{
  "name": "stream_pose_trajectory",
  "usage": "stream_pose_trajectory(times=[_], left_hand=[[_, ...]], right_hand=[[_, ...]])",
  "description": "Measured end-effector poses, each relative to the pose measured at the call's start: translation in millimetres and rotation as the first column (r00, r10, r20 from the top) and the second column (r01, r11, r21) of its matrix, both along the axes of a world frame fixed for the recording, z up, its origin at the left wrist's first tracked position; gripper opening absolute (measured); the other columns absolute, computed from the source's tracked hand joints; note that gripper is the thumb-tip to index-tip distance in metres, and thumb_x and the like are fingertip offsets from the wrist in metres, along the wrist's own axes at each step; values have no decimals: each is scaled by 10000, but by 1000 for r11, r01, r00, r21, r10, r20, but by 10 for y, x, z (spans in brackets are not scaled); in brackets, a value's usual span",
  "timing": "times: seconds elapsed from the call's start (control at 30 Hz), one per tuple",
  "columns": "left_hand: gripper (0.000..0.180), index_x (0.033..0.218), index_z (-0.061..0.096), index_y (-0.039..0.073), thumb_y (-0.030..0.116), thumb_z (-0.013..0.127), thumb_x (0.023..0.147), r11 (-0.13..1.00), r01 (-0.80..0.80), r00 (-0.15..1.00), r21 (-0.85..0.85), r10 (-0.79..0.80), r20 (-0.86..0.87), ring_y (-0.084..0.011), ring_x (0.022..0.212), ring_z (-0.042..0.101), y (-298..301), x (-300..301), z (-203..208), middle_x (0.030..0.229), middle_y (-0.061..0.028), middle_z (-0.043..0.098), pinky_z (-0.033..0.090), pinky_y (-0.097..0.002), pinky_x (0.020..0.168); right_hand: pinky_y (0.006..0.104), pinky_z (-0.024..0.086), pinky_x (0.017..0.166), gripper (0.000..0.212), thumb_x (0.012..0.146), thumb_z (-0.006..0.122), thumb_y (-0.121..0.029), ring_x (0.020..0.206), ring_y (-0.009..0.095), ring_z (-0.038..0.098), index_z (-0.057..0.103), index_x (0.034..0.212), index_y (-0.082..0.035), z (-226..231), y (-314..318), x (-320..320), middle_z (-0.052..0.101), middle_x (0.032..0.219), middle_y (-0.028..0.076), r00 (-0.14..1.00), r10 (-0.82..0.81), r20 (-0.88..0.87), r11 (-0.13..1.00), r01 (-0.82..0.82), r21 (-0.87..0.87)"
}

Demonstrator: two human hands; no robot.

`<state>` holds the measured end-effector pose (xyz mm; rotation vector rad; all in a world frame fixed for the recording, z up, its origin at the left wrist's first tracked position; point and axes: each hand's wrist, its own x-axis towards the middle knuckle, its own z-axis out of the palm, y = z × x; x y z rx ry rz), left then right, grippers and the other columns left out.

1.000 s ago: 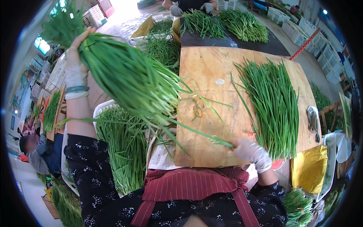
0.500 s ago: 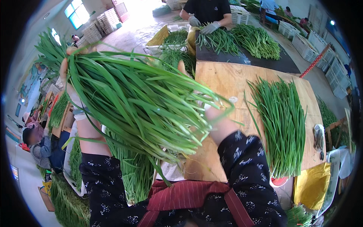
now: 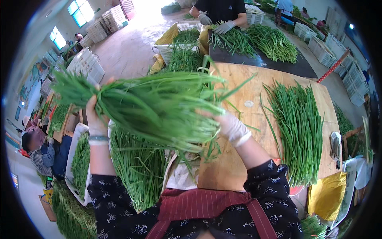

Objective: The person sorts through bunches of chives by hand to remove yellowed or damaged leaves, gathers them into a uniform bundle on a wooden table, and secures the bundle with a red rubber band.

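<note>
A plain wooden table [image 3: 223,171] stands in front of the person, and a thick bundle of long green leaves [image 3: 155,107] is held up in the air to its left, with the pale stem ends reaching over the table's left edge. Of the person's two hands, the left hand [image 3: 95,109], well to the left of the table, grasps the bundle near its leafy end, fingers wrapped around it. The right hand [image 3: 230,125], in a whitish glove, is above the table's left part, at the pale stem ends; its fingers are blurred and partly hidden, so I cannot tell whether they grip or only touch.

On the table's right half lies a broad pile of similar leaves [image 3: 298,131], stem ends toward the near edge. A small whitish disc [image 3: 249,103] lies left of that pile, on the table's far half. Left of the table, more greens [image 3: 137,163] lie below the bundle. Beyond the table's far edge is a black surface [image 3: 278,67] with two heaps of greens, where a co-worker's gloved hands [image 3: 225,27] touch the nearer-left heap. A yellow sack [image 3: 327,197] is just beside the table's near right corner.
</note>
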<state>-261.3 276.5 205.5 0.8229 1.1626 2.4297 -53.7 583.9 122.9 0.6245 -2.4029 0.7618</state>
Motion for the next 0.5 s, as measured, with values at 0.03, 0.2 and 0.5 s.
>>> stream_pose_trajectory(times=[0.03, 0.2, 0.5], left_hand=[[290, 1092, 526, 66, 195, 526, 832, 991, 24, 993, 130, -39, 113, -307, 1108, 486, -129, -88, -90, 1298, -174, 439, 367, -430, 984], [188, 987, 525, 92, 196, 511, 831, 831, 147, 969, 536, -230, 91, -232, 1015, 516, 23, 239, -10, 1020, -5, 539, 389, -430, 937], [204, 998, 482, 127, 222, 525, 822, 890, 104, 992, 444, -59, -114, -170, 960, 509, -283, 199, -26, 1007, 34, 536, 428, -366, 846]], right_hand=[[342, 383, 953, 525, 781, 656, -173, 1094, 194, 481, 456, 1240, -14, 34, -19, -18, 524, 1190, 111, 972, 203, 120, 929, -152, -339], [306, 450, 848, 565, 687, 739, -154, 992, 171, 542, 518, 1188, -14, 283, -27, 85, 584, 1127, 101, 679, 638, 363, 618, -170, -767], [204, 368, 524, 373, 776, 642, -315, 596, 65, 451, 589, 1015, -35, 124, 516, 735, 559, 747, -2, 724, 306, 618, 460, 456, -762]])
